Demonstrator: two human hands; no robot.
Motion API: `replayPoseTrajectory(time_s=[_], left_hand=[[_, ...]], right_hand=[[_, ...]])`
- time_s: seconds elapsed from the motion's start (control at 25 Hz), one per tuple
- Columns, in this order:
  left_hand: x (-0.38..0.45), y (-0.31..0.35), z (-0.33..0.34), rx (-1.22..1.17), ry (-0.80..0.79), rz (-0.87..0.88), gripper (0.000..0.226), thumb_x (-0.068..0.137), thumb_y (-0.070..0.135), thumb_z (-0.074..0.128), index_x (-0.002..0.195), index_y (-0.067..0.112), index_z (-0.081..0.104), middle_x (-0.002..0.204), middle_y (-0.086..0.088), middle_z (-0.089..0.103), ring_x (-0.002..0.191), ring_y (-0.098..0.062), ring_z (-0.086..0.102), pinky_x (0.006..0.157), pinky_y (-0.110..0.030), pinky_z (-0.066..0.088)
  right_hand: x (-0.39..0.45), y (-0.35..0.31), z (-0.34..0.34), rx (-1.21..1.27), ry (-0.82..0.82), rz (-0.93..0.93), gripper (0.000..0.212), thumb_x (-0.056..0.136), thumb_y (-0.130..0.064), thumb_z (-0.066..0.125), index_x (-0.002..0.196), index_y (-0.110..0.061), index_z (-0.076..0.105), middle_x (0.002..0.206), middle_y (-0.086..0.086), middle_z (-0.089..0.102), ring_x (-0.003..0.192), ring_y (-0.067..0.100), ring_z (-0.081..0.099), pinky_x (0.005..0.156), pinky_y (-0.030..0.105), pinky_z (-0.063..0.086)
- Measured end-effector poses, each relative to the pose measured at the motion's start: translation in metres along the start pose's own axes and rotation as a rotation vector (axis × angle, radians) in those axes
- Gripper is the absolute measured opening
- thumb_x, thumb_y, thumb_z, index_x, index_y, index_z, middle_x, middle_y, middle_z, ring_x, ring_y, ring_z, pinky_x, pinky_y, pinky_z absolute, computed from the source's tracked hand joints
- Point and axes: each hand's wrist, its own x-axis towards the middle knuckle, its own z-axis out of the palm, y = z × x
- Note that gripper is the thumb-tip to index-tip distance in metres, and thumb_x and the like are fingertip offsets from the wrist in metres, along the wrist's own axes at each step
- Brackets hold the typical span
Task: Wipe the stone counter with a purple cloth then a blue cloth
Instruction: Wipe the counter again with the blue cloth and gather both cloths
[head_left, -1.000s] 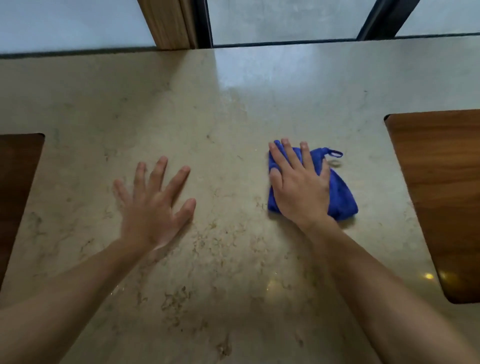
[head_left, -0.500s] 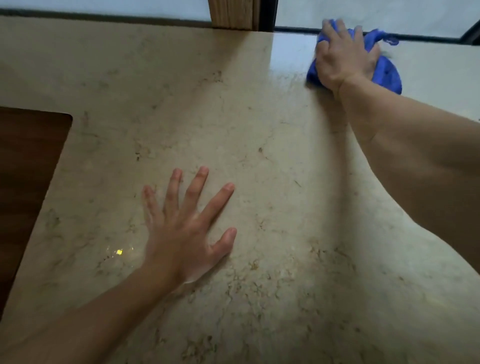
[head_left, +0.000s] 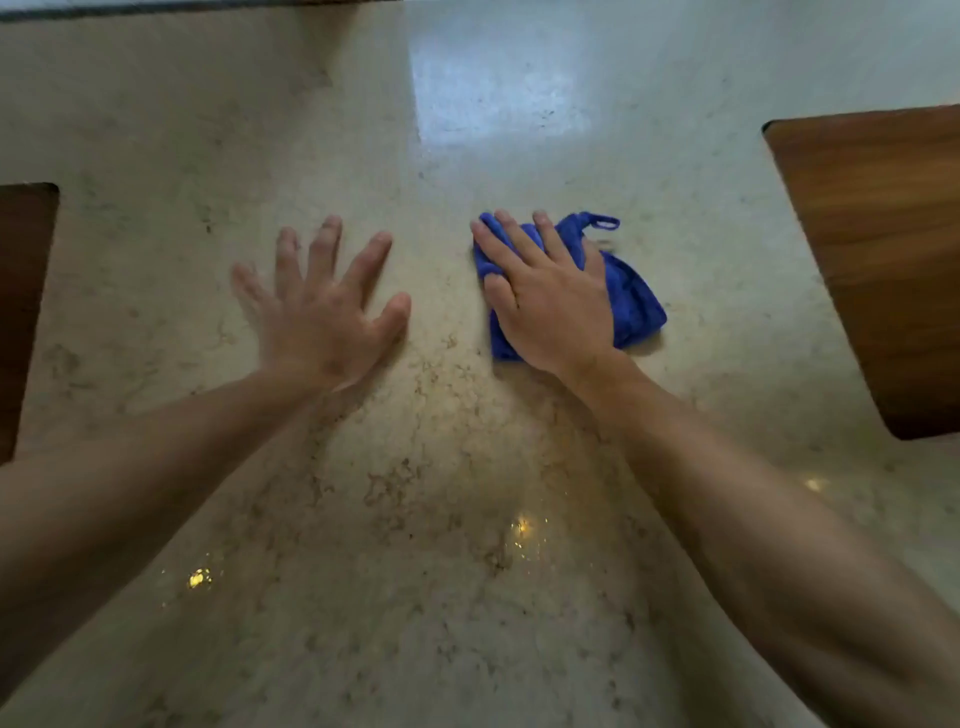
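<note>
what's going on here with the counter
A person is wiping the stone counter. The right hand presses flat on a bunched blue cloth near the middle of the counter. The left hand is spread open beside it, holding nothing. No purple cloth is in view.

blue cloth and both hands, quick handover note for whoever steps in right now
Right hand: flat on the bunched blue cloth, pressing it to the stone counter.
Left hand: open, fingers spread, holding nothing.
No purple cloth in view, so the job seems to be on its blue pass.
Left: finish wiping; how much is covered cannot be told.
</note>
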Motion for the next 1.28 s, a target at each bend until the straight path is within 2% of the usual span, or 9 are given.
replayPoseTrajectory(time_s=[0.16, 0.28, 0.36, 0.52, 0.6, 0.76, 1.0, 1.16, 1.28], left_hand=[[-0.006, 0.0, -0.002, 0.011, 0.008, 0.047, 0.073, 0.084, 0.081, 0.014, 0.151, 0.052, 0.012, 0.167, -0.001, 0.011, 0.152, -0.039, 0.006, 0.11, -0.077, 0.002], [-0.007, 0.003, -0.004, 0.02, -0.014, 0.037, 0.074, 0.083, 0.082, 0.011, 0.151, 0.052, 0.011, 0.167, 0.0, 0.008, 0.152, -0.038, 0.004, 0.11, -0.076, 0.002], [-0.008, 0.004, -0.004, 0.01, -0.02, 0.026, 0.074, 0.082, 0.082, 0.01, 0.15, 0.053, 0.012, 0.167, 0.001, 0.009, 0.152, -0.037, 0.003, 0.11, -0.076, 0.0], [-0.011, 0.003, -0.002, 0.001, -0.025, 0.026, 0.072, 0.083, 0.081, 0.01, 0.15, 0.053, 0.011, 0.167, 0.001, 0.008, 0.153, -0.036, 0.002, 0.11, -0.076, -0.001], [-0.011, 0.004, -0.002, 0.003, -0.02, 0.028, 0.071, 0.084, 0.08, 0.01, 0.15, 0.053, 0.009, 0.167, 0.002, 0.007, 0.153, -0.036, 0.001, 0.11, -0.076, -0.001], [-0.011, 0.006, -0.001, -0.015, -0.019, 0.034, 0.069, 0.086, 0.077, 0.012, 0.151, 0.053, 0.006, 0.168, 0.001, 0.006, 0.153, -0.036, 0.0, 0.111, -0.075, -0.001], [-0.014, 0.009, 0.001, -0.014, -0.006, 0.022, 0.069, 0.089, 0.073, 0.015, 0.153, 0.051, 0.002, 0.168, 0.0, 0.001, 0.153, -0.036, -0.005, 0.112, -0.075, -0.002], [-0.016, 0.007, 0.006, -0.025, 0.037, 0.032, 0.071, 0.09, 0.072, 0.022, 0.155, 0.048, 0.009, 0.168, -0.003, 0.005, 0.152, -0.039, -0.001, 0.11, -0.078, 0.003], [-0.015, 0.009, 0.009, -0.022, 0.085, 0.068, 0.073, 0.089, 0.071, 0.03, 0.155, 0.043, 0.018, 0.168, -0.006, 0.011, 0.152, -0.042, 0.002, 0.108, -0.08, 0.004]], right_hand=[[-0.194, 0.013, 0.006, -0.01, -0.009, 0.17, 0.055, 0.1, -0.047, 0.013, 0.155, -0.043, 0.01, 0.163, -0.018, 0.014, 0.152, 0.016, 0.006, 0.116, 0.055, 0.014], [-0.298, 0.007, 0.012, -0.007, 0.098, 0.46, 0.054, 0.101, -0.047, 0.019, 0.155, -0.04, 0.018, 0.161, -0.015, 0.019, 0.151, 0.019, 0.015, 0.113, 0.058, 0.023], [-0.327, -0.018, 0.019, 0.001, 0.113, 0.585, 0.054, 0.101, -0.045, 0.024, 0.154, -0.036, 0.026, 0.16, -0.014, 0.023, 0.149, 0.021, 0.022, 0.111, 0.061, 0.026], [-0.346, -0.064, 0.039, -0.06, 0.06, 0.443, 0.056, 0.1, -0.043, 0.028, 0.155, -0.035, 0.024, 0.161, -0.012, 0.025, 0.149, 0.023, 0.024, 0.108, 0.061, 0.028], [-0.336, -0.067, 0.042, -0.071, 0.063, 0.459, 0.056, 0.1, -0.042, 0.028, 0.155, -0.036, 0.023, 0.161, -0.012, 0.026, 0.149, 0.023, 0.023, 0.108, 0.062, 0.026], [-0.247, -0.062, 0.034, -0.029, 0.067, 0.421, 0.053, 0.102, -0.044, 0.024, 0.154, -0.034, 0.029, 0.161, -0.012, 0.027, 0.149, 0.024, 0.023, 0.112, 0.063, 0.021], [0.016, -0.038, 0.015, -0.028, 0.087, 0.353, 0.054, 0.1, -0.04, 0.017, 0.154, -0.042, 0.016, 0.163, -0.016, 0.017, 0.152, 0.02, 0.012, 0.114, 0.062, 0.01], [0.186, -0.018, -0.005, 0.037, 0.051, 0.296, 0.056, 0.099, -0.035, 0.018, 0.154, -0.04, 0.015, 0.165, -0.012, 0.013, 0.152, 0.023, 0.007, 0.112, 0.065, 0.007], [0.273, -0.022, -0.015, 0.023, 0.014, 0.199, 0.057, 0.098, -0.033, 0.015, 0.155, -0.036, 0.015, 0.166, -0.008, 0.013, 0.152, 0.027, 0.006, 0.112, 0.066, 0.009]])
